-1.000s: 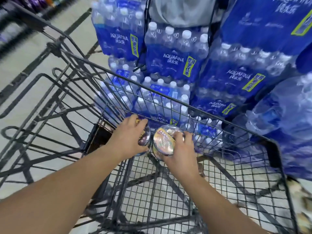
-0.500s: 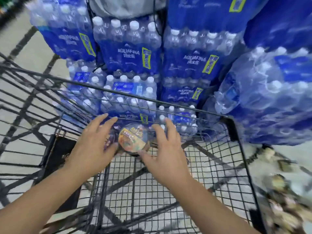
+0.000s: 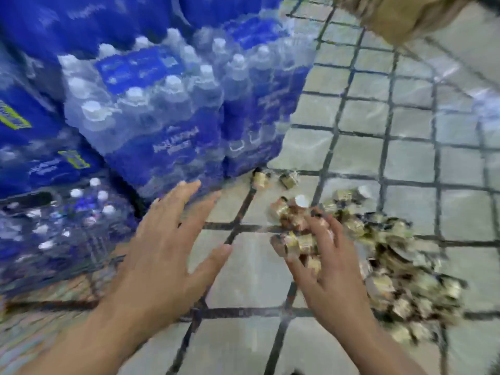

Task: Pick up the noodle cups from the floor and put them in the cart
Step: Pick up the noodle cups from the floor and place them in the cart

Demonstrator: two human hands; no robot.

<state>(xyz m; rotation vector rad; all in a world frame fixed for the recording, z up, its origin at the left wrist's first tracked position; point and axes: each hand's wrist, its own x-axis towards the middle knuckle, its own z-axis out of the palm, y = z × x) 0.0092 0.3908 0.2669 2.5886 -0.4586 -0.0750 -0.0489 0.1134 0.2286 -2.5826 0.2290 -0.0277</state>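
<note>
Both hands are out of the cart and back over the floor. A second ago each held a noodle cup low in the cart's far end; half a second ago the fingers were opening around the cup there. Now the cart is out of frame, or at most a blurred hint of wire at far left, can't tell which.

Left hand (image 3: 162, 255): fingers straight and spread, palm down, holding nothing, hovering over bare tile (image 3: 405, 163) just beside the stacked water packs (image 3: 167, 123).

Right hand (image 3: 327, 269): fingers spread and slightly bent, reaching toward the near-left edge of the pile of noodle cups (image 3: 400, 269). It looks empty. Heavy motion blur, so can't tell if the fingertips already touch a cup.

The pile sits on the floor at right, running from mid-frame toward the near right. A few loose cups lie further off, two of them near the foot of the water packs. Many left.

Read: one drop-off cycle done, next pickup starting. Task is early, most of the stock is on the floor.

Next move, my guess: right hand closes on the nearest cup at the pile edge, left takes another. Cups lie jumbled at odd angles, so a grab could knock neighbours loose.
</note>
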